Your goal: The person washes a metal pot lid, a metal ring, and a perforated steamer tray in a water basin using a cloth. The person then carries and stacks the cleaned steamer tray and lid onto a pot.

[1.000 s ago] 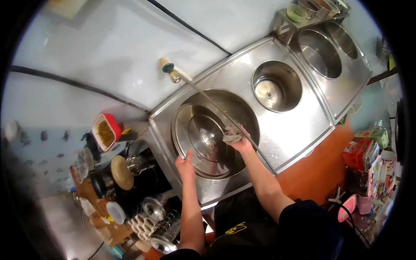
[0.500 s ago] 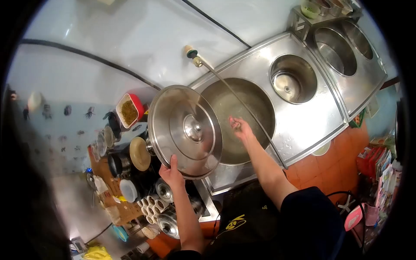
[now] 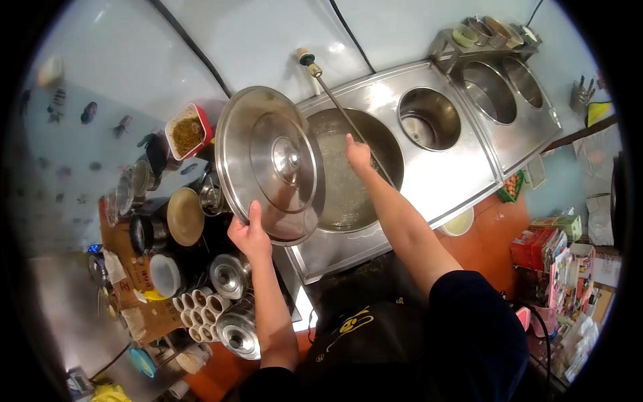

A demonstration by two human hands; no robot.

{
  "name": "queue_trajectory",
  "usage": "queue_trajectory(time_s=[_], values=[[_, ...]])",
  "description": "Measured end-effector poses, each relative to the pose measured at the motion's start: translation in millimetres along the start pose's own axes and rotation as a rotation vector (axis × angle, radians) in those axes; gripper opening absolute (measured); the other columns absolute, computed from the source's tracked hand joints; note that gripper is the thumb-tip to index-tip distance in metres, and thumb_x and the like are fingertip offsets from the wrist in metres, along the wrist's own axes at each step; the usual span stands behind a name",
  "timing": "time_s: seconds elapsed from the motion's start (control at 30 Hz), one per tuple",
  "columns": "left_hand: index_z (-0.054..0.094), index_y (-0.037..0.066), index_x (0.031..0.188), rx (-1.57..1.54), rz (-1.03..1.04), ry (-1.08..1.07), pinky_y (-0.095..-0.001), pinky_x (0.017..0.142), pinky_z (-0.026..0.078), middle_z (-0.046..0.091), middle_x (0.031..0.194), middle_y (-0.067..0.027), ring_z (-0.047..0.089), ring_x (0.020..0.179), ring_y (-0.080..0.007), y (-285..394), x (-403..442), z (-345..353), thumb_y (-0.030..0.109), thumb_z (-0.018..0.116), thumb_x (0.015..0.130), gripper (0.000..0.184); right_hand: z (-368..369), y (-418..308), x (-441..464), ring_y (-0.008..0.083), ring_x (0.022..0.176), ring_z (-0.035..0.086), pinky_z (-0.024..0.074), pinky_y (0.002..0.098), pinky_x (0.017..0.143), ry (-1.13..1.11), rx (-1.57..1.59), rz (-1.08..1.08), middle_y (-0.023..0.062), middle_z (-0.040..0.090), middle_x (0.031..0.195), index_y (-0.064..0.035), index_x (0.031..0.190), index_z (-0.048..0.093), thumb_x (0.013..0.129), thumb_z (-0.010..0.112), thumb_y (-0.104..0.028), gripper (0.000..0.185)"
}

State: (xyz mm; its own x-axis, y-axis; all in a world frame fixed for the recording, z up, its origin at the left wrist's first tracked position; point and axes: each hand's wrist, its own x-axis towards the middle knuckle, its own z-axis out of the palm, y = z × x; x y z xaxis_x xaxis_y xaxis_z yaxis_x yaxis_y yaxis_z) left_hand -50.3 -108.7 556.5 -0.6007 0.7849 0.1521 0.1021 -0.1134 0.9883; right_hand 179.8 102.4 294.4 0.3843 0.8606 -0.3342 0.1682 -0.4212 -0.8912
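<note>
My left hand grips the lower rim of a large round steel lid, thumb on its outer face. The lid is tilted up on edge and covers the left part of a big round steel pot set in the counter. Cloudy liquid lies in the pot, its surface rippled. My right hand is above the pot, closed at the long thin faucet pipe that crosses over it. Part of the pipe is hidden behind my hand and forearm.
Right of the pot are a smaller steel well and further wells in the steel counter. To the left stand a red-and-white container, a beige round lid, lidded pots and several cups.
My right hand has risen from low over the liquid to the faucet pipe, and its fingers have closed. My left hand still holds the lid. The view has shifted.
</note>
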Motion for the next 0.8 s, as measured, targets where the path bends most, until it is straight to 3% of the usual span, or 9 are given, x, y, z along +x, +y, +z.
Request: queue_trajectory(time_s=[0.13,0.33,0.43,0.53,0.63,0.73,0.8], values=[[0.069,-0.007,0.102,-0.029,0.054,-0.039,-0.0244,0.078,0.047,0.07,0.095,-0.0036,0.058,0.084,-0.0077,7,1,2,0.008,0.068,0.093,0.018,-28,-31,-22,0.0204,0.046,0.049,0.0408,0.0378,0.05,0.02,-0.072,-0.194,0.0082,0.052,0.056,0.0003,0.065,0.057,0.099,0.055,-0.04,0.053],[0.069,-0.005,0.092,-0.008,0.154,-0.051,-0.0218,0.065,0.044,0.065,0.078,0.0013,0.053,0.071,-0.0044,16,-6,6,0.01,0.07,0.093,0.015,-49,-38,-25,0.0194,0.046,0.049,0.0377,0.0378,0.044,0.006,0.023,-0.064,0.007,0.05,0.054,-0.0005,0.064,0.055,0.1,0.052,-0.036,0.051],[0.07,-0.007,0.102,0.029,0.089,-0.098,-0.0232,0.076,0.047,0.07,0.092,-0.002,0.058,0.082,-0.0068,11,-12,2,0.009,0.069,0.092,0.019,-53,-39,-30,0.0188,0.044,0.047,0.0357,0.0374,0.041,-0.01,0.044,-0.053,0.0066,0.05,0.054,-0.0005,0.064,0.055,0.1,0.052,-0.037,0.051],[0.07,-0.006,0.102,0.083,0.093,-0.108,-0.0228,0.075,0.046,0.069,0.091,-0.0015,0.057,0.081,-0.0063,7,-15,3,0.009,0.069,0.092,0.018,-52,-36,-32,0.0175,0.044,0.047,0.0345,0.0355,0.04,-0.048,0.027,-0.074,0.0051,0.05,0.054,-0.0013,0.063,0.054,0.1,0.053,-0.035,0.049],[0.069,-0.005,0.095,0.072,0.099,-0.073,-0.0224,0.069,0.043,0.065,0.084,0.0022,0.052,0.075,-0.0046,10,-19,14,0.013,0.068,0.094,0.018,-49,-21,-18,0.0162,0.043,0.046,0.032,0.0317,0.039,-0.225,0.169,-0.005,0.006,0.052,0.058,-0.0005,0.072,0.057,0.099,0.055,-0.032,0.042],[0.067,-0.002,0.088,0.044,-0.045,-0.037,-0.0217,0.065,0.038,0.058,0.079,0.0058,0.045,0.073,-0.0038,8,-16,29,0.021,0.067,0.096,0.024,-91,-47,-27,0.0167,0.05,0.052,0.0339,0.0277,0.039,-0.683,0.118,0.093,0.01,0.061,0.075,0.0013,0.089,0.059,0.099,0.053,-0.028,0.031],[0.054,0.002,0.072,0.01,-0.066,0.045,-0.0245,0.057,0.03,0.046,0.069,0.0065,0.036,0.065,-0.0047,-2,-8,44,0.027,0.065,0.098,0.037,-121,-67,-40,0.0189,0.064,0.059,0.0423,0.0269,0.046,-0.766,0.484,0.289,0.0104,0.064,0.089,-0.0012,0.106,0.06,0.1,0.051,-0.024,0.026]])
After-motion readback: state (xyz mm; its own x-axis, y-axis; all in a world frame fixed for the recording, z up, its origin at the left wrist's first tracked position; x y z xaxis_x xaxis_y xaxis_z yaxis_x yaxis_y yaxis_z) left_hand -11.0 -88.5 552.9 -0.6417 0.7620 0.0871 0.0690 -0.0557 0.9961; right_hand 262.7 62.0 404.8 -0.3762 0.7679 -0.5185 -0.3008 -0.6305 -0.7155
